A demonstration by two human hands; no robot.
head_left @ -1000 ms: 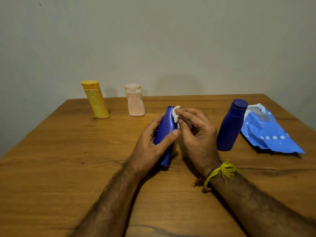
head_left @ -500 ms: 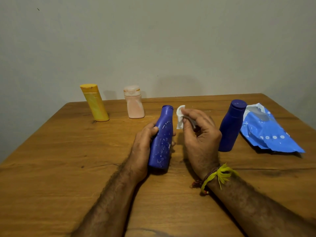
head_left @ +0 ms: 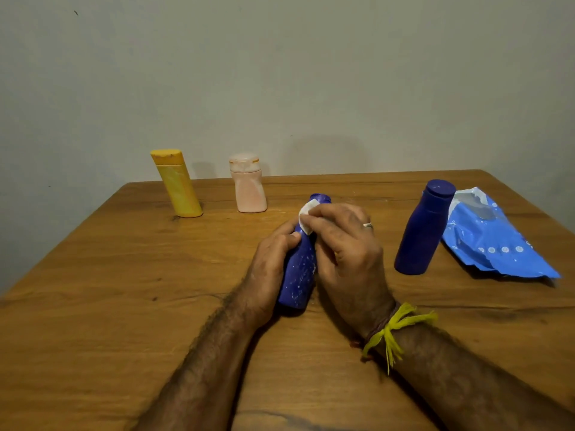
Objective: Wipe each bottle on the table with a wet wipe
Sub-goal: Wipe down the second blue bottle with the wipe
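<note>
I see a wooden table (head_left: 93,306) filling most of the view, grey wall (head_left: 280,73) behind it. Far right on the table lies a crumpled blue wipes pack (head_left: 494,241), flat, its torn end toward the wall. Just left of it, touching or nearly so, a dark blue bottle (head_left: 423,231) stands upright with its cap on. At the back left a yellow bottle (head_left: 177,185) stands on its base, and near it to the right a shorter pink bottle (head_left: 249,185), both well apart from the hands.

Centre: a speckled blue bottle (head_left: 298,275) stands tilted with its base on the table, cap end toward the wall. My left hand (head_left: 267,269) grips its left side, fingers curled round the body, thumb on the front near the neck. My right hand (head_left: 345,253) is curled against the bottle's right side and upper part; its fingertips pinch a small white wet wipe (head_left: 306,214) and press it on the neck, just under the cap. A ring (head_left: 367,225) shows on one right finger. Yellow thread (head_left: 395,328) is tied round the right wrist.
</note>
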